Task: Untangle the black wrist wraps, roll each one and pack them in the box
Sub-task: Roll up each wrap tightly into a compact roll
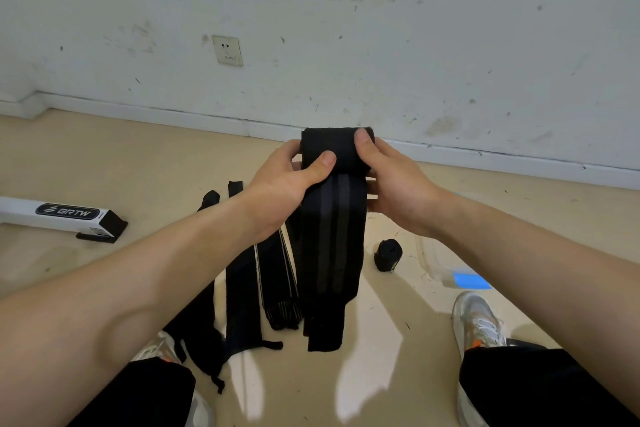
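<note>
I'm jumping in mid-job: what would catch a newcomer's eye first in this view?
At centre frame, the left hand and right hand grip the rolled top of a black wrist wrap, its striped tail hanging toward the floor. Beneath it, loose wraps lie spread out, with one finished roll to the right. The white box lies at far left.

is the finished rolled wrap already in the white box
No, the rolled wrap lies on the floor by the right shoe, apart from the white box at left.

Matt black woven-cloth wrist wrap
</note>
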The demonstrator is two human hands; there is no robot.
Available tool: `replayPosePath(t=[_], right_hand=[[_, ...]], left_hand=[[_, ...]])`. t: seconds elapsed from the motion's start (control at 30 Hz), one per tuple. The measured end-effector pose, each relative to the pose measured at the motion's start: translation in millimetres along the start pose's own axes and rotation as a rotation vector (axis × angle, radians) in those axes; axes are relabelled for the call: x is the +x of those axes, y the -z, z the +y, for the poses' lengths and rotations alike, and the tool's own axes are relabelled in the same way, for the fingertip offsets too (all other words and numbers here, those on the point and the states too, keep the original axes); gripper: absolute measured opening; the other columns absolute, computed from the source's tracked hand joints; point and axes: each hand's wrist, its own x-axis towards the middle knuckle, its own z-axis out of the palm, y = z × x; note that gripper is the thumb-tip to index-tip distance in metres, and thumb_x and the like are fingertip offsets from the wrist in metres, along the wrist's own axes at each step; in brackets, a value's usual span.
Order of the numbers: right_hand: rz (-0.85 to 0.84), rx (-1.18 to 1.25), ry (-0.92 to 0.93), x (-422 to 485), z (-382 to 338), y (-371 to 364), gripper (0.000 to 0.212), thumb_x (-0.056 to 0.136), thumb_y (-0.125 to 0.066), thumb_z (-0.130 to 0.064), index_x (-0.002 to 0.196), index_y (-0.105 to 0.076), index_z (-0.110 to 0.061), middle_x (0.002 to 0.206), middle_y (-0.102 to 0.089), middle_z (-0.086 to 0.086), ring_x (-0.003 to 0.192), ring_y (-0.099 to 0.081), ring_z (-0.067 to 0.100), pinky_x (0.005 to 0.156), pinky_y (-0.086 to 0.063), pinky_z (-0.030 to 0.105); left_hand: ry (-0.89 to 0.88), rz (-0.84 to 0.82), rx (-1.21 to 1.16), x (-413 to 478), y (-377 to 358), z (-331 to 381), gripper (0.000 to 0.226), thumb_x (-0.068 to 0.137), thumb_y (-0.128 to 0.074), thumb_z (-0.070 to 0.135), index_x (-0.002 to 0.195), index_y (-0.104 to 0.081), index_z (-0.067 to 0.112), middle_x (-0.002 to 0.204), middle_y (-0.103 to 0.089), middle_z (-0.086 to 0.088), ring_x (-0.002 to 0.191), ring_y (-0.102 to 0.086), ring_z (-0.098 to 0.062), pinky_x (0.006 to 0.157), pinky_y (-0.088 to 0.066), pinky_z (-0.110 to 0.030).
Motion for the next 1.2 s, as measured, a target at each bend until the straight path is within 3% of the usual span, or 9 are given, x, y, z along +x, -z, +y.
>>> replayPosePath(t=[0.13, 0.3, 0.43, 0.53, 0.7, 0.8, 0.9, 1.03, 1.2], right_hand=[[0.0, 0.116, 0.009, 3.9, 3.5, -2.2, 0.041, 0.106, -0.045, -0.044, 0.136, -0.054, -0.018, 0.13, -0.067, 0.005, 0.115, -0.069, 0.024, 0.098, -0.057, 0.047], [-0.049, 0.148, 0.029, 3.9, 8.8, -3.3, 0.035, 0.107, -0.047, -0.033, 0.138, -0.05, -0.017, 0.134, -0.066, 0.004, 0.116, -0.068, 0.018, 0.097, -0.056, 0.038], [-0.121, 0.13, 0.018, 0.7, 6.2, 2.6, 0.033, 0.106, -0.052, -0.027, 0.138, -0.051, -0.018, 0.13, -0.066, 0.007, 0.116, -0.067, 0.024, 0.094, -0.057, 0.037], [-0.132, 0.1, -0.037, -0.5, 3.8, 5.8, 0.032, 0.102, -0.054, -0.037, 0.132, -0.056, -0.024, 0.121, -0.065, 0.005, 0.106, -0.065, 0.027, 0.094, -0.056, 0.044], [-0.106, 0.039, -0.121, 1.9, 4.8, -1.1, 0.057, 0.096, -0.042, -0.071, 0.133, -0.057, -0.03, 0.125, -0.071, -0.005, 0.11, -0.071, 0.021, 0.096, -0.057, 0.049], [-0.033, 0.133, -0.074, 2.9, 3.7, -4.3, 0.046, 0.103, -0.048, -0.052, 0.133, -0.054, -0.019, 0.126, -0.069, 0.003, 0.113, -0.07, 0.024, 0.1, -0.054, 0.052], [0.0, 0.217, -0.042, 3.6, 2.3, -4.2, 0.037, 0.106, -0.05, -0.039, 0.133, -0.052, -0.014, 0.128, -0.068, 0.008, 0.113, -0.07, 0.025, 0.099, -0.056, 0.051], [-0.008, 0.2, -0.012, 2.2, 4.8, -4.8, 0.034, 0.104, -0.054, -0.032, 0.134, -0.05, -0.016, 0.117, -0.07, 0.004, 0.102, -0.071, 0.021, 0.095, -0.058, 0.047], [-0.026, 0.173, -0.004, 1.6, 3.9, -0.2, 0.036, 0.1, -0.062, -0.027, 0.135, -0.051, -0.025, 0.108, -0.069, 0.001, 0.093, -0.069, 0.018, 0.088, -0.059, 0.039]], left_hand=[[0.052, 0.005, -0.131, -2.2, -8.9, 0.4, 0.059, 0.095, -0.071, 0.036, 0.146, -0.046, 0.016, 0.134, -0.068, -0.012, 0.119, -0.07, -0.03, 0.106, -0.053, -0.051], [0.165, -0.087, -0.253, -7.5, -17.9, 8.5, 0.065, 0.096, -0.059, 0.059, 0.142, -0.059, 0.012, 0.135, -0.069, -0.014, 0.123, -0.068, -0.031, 0.106, -0.054, -0.046], [0.14, -0.024, -0.213, -5.8, -13.7, 7.4, 0.048, 0.103, -0.059, 0.039, 0.136, -0.062, 0.004, 0.128, -0.071, -0.018, 0.116, -0.071, -0.034, 0.101, -0.057, -0.047], [0.119, -0.025, -0.184, -3.4, -7.7, 7.5, 0.051, 0.098, -0.067, 0.034, 0.137, -0.058, 0.002, 0.129, -0.07, -0.021, 0.117, -0.07, -0.038, 0.105, -0.054, -0.055], [0.091, -0.01, -0.157, -4.6, -10.9, 6.0, 0.05, 0.095, -0.072, 0.024, 0.136, -0.056, 0.0, 0.128, -0.07, -0.023, 0.114, -0.071, -0.037, 0.102, -0.056, -0.053], [0.085, 0.064, -0.185, -6.7, -14.4, 6.9, 0.055, 0.089, -0.079, 0.021, 0.135, -0.055, 0.001, 0.124, -0.072, -0.021, 0.109, -0.074, -0.035, 0.098, -0.059, -0.051], [0.116, 0.071, -0.135, -6.2, -13.8, 9.7, 0.066, 0.076, -0.082, 0.037, 0.129, -0.064, 0.002, 0.117, -0.076, -0.015, 0.106, -0.075, -0.031, 0.1, -0.058, -0.049], [0.189, 0.032, -0.043, -5.2, -11.2, 9.0, 0.072, 0.072, -0.076, 0.056, 0.122, -0.071, 0.004, 0.111, -0.079, -0.011, 0.105, -0.076, -0.026, 0.099, -0.058, -0.042], [0.141, 0.049, -0.013, -0.3, -4.7, 6.0, 0.065, 0.08, -0.079, 0.049, 0.125, -0.068, 0.004, 0.114, -0.077, -0.013, 0.107, -0.075, -0.029, 0.101, -0.057, -0.048]])
